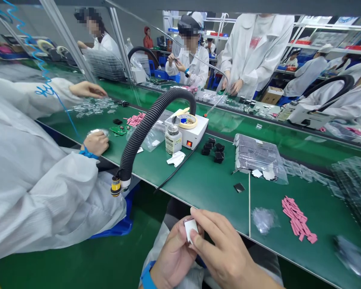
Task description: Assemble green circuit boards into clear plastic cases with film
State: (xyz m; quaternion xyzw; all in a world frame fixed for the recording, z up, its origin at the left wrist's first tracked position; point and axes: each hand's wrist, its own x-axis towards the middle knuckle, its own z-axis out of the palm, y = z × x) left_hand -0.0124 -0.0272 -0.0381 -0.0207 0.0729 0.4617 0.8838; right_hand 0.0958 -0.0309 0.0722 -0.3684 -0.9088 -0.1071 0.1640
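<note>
As the left hand (175, 253) and right hand (221, 243) grip a small white rectangular piece (191, 229) at bottom centre, its long axis stands nearly upright between their fingers.

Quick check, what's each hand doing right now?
Left hand: closed, fingers holding a small white rectangular piece.
Right hand: closed, fingers pinching the same piece from the other side.

Bright, even light is cast on the green workbench (210, 188); blur is seen on the plastic bag (350, 256) at its right end.
</note>
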